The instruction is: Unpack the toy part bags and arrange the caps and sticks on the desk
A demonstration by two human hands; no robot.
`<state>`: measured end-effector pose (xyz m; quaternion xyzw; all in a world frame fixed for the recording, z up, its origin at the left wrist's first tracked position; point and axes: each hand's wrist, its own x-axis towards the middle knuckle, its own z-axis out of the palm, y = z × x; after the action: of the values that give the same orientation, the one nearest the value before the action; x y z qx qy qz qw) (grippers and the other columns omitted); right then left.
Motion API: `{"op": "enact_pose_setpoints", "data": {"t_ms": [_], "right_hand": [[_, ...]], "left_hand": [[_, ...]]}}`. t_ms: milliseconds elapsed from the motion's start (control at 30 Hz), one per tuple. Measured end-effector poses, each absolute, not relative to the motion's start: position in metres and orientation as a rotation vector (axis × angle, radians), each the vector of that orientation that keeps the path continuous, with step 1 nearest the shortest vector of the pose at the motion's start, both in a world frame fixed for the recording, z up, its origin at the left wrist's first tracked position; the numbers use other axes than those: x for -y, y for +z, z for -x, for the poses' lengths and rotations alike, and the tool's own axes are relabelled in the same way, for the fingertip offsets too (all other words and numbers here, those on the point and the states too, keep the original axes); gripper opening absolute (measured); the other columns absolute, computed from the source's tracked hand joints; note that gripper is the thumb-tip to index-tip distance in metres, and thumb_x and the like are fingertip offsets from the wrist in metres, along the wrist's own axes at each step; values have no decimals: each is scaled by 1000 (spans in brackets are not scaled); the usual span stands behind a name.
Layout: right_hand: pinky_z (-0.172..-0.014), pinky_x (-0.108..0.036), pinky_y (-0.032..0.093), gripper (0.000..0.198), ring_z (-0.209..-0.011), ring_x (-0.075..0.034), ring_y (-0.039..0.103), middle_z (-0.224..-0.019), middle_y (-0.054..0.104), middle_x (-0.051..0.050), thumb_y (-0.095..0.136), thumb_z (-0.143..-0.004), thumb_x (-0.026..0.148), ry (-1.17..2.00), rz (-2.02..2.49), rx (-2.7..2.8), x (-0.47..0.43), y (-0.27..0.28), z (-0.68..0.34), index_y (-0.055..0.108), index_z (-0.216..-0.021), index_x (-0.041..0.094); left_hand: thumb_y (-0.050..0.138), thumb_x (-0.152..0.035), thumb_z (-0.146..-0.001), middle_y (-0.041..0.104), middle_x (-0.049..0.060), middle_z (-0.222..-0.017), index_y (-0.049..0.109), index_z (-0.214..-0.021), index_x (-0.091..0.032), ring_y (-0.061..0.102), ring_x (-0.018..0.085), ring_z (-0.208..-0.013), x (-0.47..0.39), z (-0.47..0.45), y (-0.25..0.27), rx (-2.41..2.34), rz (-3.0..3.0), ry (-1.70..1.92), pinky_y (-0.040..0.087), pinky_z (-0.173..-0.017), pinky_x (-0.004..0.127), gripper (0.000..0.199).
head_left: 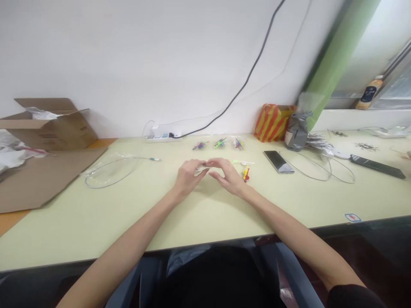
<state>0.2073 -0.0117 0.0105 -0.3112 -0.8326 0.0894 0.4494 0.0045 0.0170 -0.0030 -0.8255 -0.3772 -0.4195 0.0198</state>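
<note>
My left hand (188, 176) is closed around a small pale, see-through thing (199, 170), mostly hidden by the fingers; its kind I cannot make out. Against its fingertips rest the bent fingers of my right hand (228, 176), whose thumb stands apart from them. Both hands are just above the table. To the right of my right hand lie a yellow and red plastic piece (246, 173) and a thin light green and white piece (240, 162). Behind the hands is a row of small clear bags with colourful parts: a left bag (201, 145), a middle bag (220, 143) and a right bag (238, 143).
A phone (278, 162) and a dark bar-shaped object (377, 166) lie at right. A striped bag (271, 123) and grey pouch (297, 130) stand by the wall. At left are a cable (111, 161), flat cardboard (48, 179) and an open box (61, 128). A power strip (163, 137) sits behind.
</note>
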Motion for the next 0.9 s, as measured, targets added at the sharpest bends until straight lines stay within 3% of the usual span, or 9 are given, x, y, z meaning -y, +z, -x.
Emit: {"op": "enact_pose_setpoints", "data": {"t_ms": [200, 400, 567, 733, 900], "right_hand": [[-91, -42, 43, 15, -102, -25, 56, -102, 68, -8, 58, -98, 16, 92, 790, 2130, 5, 6, -210, 66, -109, 23], [-86, -39, 40, 13, -95, -24, 49, -92, 59, -7, 59, -95, 14, -6, 818, 2123, 5, 12, -214, 69, -94, 22], [-83, -36, 39, 7, -92, -23, 46, -91, 52, -6, 64, -96, 21, -78, 887, 2187, 5, 18, -223, 71, -93, 22], [-78, -34, 37, 13, -87, -22, 47, -87, 52, -6, 61, -97, 18, -136, 961, 2226, -10, 9, -230, 71, -90, 21], [-83, -35, 40, 22, -93, -23, 53, -96, 60, -8, 60, -93, 8, -106, 1132, 2250, -16, 12, -240, 69, -109, 19]], "left_hand": [[63, -35, -98, 75, 5, -99, 66, -100, -22, 69, 22, -93, -16, -6, -3, 1182, 2589, -1213, 50, -87, 37, 13], [60, -19, -92, 72, 7, -110, 64, -111, -22, 68, 25, -101, -22, -5, -9, 1179, 2677, -1069, 50, -85, 37, 20], [47, -9, -91, 71, 6, -117, 67, -110, -22, 66, 24, -107, -33, 7, -7, 1334, 2611, -1057, 50, -92, 37, 31], [50, -8, -87, 66, 8, -118, 66, -121, -23, 63, 26, -108, -41, 22, -5, 1360, 2625, -931, 52, -90, 39, 40], [47, -3, -80, 58, 11, -126, 58, -136, -25, 59, 29, -116, -40, 16, -11, 1339, 2672, -687, 50, -96, 43, 61]]}}
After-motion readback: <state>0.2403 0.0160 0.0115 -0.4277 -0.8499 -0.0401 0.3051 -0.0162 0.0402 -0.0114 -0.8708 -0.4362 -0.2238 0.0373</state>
